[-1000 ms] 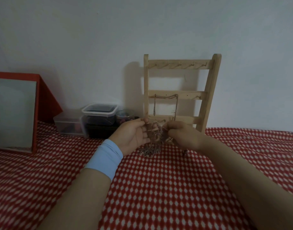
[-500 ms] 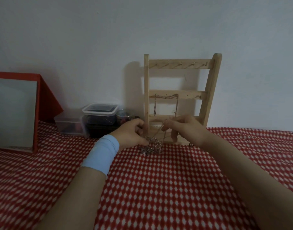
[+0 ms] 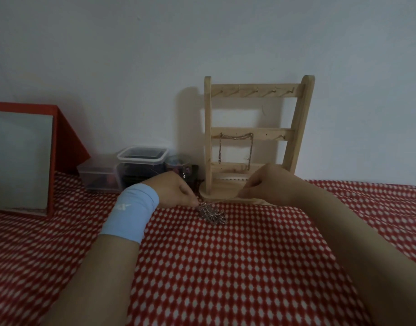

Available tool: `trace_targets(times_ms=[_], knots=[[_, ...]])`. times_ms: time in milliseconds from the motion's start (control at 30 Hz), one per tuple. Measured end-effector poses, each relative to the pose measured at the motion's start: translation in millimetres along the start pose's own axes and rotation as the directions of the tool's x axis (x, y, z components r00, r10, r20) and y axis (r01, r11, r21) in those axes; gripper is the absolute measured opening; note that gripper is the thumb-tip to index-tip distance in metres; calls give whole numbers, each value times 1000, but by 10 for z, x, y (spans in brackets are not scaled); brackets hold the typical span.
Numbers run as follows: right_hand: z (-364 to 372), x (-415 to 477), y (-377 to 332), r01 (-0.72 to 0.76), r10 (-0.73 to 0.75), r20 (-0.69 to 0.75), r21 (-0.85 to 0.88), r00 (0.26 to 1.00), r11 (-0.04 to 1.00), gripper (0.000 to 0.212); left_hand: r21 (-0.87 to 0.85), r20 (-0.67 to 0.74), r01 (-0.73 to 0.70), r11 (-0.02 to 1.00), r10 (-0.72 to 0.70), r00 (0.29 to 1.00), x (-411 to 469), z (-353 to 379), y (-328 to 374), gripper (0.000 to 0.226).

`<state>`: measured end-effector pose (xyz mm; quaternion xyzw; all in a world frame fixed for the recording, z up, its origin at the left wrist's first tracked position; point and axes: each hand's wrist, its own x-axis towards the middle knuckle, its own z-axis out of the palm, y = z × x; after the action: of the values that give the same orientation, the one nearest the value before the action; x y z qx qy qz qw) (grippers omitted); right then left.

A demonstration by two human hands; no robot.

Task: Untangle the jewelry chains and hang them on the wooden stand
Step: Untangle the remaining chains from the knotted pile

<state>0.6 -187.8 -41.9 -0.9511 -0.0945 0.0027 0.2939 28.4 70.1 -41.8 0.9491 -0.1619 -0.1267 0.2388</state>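
Hanging on the wooden stand's [image 3: 294, 128] middle rail, one chain [image 3: 235, 137] is done; the tangled chains [image 3: 211, 212] lie on the checked cloth [image 3: 226, 267], left hand [image 3: 176, 191] pinching them, right hand [image 3: 270, 182] apparently pinching out a strand.

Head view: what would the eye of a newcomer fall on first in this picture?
First, the wooden stand at the back, with one chain hung from its middle rail. In front of it, on the red checked cloth, lies a tangle of chains; the left hand pinches its edge and the right hand seems to pinch a thin strand from it. At the far left stands a red-framed mirror.
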Motion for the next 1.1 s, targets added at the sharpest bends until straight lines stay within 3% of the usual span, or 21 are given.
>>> trace_targets(times_ms=[133, 333, 433, 500, 633, 733, 867, 967, 1100], knots=[[41, 19, 60, -74, 82, 46, -153, 996, 985, 21, 73, 14, 48, 996, -49, 999, -29, -70, -37, 17], [130, 25, 51, -55, 197, 235, -500, 952, 864, 31, 147, 83, 19, 989, -32, 996, 43, 41, -31, 19], [195, 36, -22, 19, 86, 162, -554, 983, 832, 23, 120, 73, -13, 993, 4, 997, 59, 81, 46, 22], [289, 27, -111, 89, -50, 96, -456, 994, 885, 19, 49, 51, -62, 997, 59, 997, 55, 110, 119, 24], [499, 18, -183, 224, -173, 180, -320, 968, 920, 22, 75, 103, -117, 990, 109, 989, 67, 210, 204, 31], [504, 29, -119, 234, -197, 154, -276, 968, 932, 15, 100, 127, -121, 988, 108, 986, 98, 292, 183, 31], [471, 60, -71, 195, -178, 89, -239, 980, 951, 13, 15, 48, -170, 985, 169, 984, 114, 300, 151, 11], [446, 75, -44, 180, -166, 90, -182, 982, 967, 13, -2, 27, -171, 985, 171, 985, 122, 291, 141, 13], [412, 64, -23, 131, -143, 88, 130, 986, 983, 14, -85, 3, -165, 983, 166, 986, 147, 337, 140, 19]])
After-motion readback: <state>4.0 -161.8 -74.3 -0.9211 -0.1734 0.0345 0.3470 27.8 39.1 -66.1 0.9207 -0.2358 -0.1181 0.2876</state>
